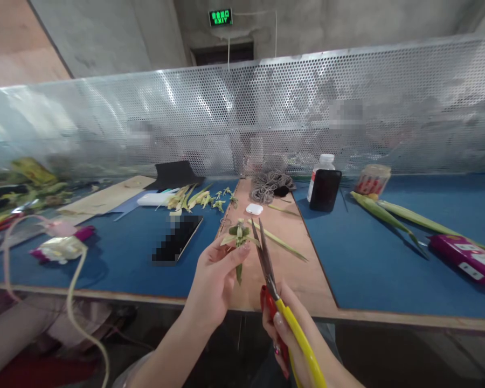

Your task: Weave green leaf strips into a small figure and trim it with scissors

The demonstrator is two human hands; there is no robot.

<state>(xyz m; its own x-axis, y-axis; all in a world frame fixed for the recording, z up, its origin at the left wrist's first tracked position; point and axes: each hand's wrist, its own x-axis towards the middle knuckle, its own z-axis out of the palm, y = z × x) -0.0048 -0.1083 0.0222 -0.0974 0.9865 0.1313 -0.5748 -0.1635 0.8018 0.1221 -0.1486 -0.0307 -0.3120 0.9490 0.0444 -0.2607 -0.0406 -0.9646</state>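
Note:
A small green piece of folded or woven leaf is pinched between the thumb and fingers of my left hand. Its pale pointed ends stick out to both sides, and a darker leaf tip hangs below. My right hand is closed around scissors with one red and one yellow handle. The blades point up and away, slightly parted, just right of the leaf piece. Whether a blade touches it, I cannot tell. Behind the blades a cut leaf strip lies on the wooden part of the table.
Past my hands are a white earbud case and grey cord. A phone and leaf scraps lie left. Rightward stand a black phone, a bottle and a jar, near long leaves and a purple pack.

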